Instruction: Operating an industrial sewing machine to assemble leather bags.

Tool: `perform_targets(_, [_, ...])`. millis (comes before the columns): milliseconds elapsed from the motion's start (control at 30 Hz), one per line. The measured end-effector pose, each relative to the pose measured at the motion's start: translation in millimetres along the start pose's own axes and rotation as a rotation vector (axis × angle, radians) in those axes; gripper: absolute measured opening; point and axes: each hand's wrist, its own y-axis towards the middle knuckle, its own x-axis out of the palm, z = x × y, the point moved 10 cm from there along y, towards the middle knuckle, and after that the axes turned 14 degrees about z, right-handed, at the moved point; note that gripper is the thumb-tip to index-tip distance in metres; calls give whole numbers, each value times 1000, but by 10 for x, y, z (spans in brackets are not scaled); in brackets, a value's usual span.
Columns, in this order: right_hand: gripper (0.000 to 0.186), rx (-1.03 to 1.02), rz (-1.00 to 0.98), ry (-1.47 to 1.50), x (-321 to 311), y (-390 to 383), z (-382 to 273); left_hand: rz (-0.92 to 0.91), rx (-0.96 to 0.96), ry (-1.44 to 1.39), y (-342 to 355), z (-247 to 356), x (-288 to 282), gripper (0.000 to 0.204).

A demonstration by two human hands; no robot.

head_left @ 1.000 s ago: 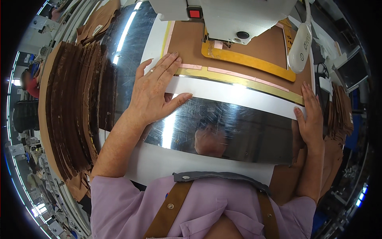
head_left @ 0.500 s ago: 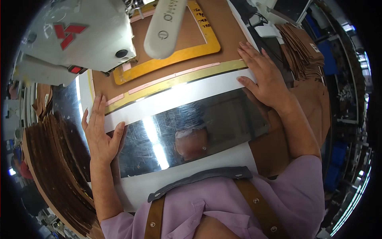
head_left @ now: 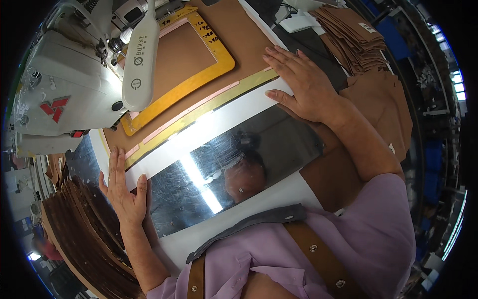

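Note:
A flat white template board (head_left: 199, 139) lies in front of me, carrying a brown sheet (head_left: 251, 47). On the sheet sits a yellow frame (head_left: 189, 91) with a rectangular opening. Along the sheet's near edge runs an olive-yellow strip (head_left: 214, 105) with pink pieces beside it. My left hand (head_left: 123, 197) lies on the board's left end, fingers stretched and thumb apart. At the right end, my right hand (head_left: 303, 84) rests flat, its fingertips by the strip's end. Neither hand grips anything visible. A white sewing machine head (head_left: 74, 89) reaches over the frame's left side.
A shiny metal plate (head_left: 234, 169) lies between the board and my body. Brown panels are stacked at the left (head_left: 87, 224), and more brown pieces (head_left: 348, 40) lie at the far right. A loose brown sheet (head_left: 381, 107) is beside my right forearm.
My view has tilted and shifted, so the machine head appears lower and farther left, and the board slants more. Both hands remain on the board's ends.

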Motion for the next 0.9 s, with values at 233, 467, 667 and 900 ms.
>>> perform_targets(233, [72,-3,17,-16,13,6,25,19,-3,23,38,3,8,72])
perform_targets(467, [73,-25,55,-12,-32,27,13,11,-25,9,42,-10,4,74])
perform_targets(667, [73,-15,54,2,-40,-7,12,10,-27,17,34,-21,12,74])
perform_targets(900, [64,-27,49,67,-75,153,-6,60,-27,22,13,-44,4,74])
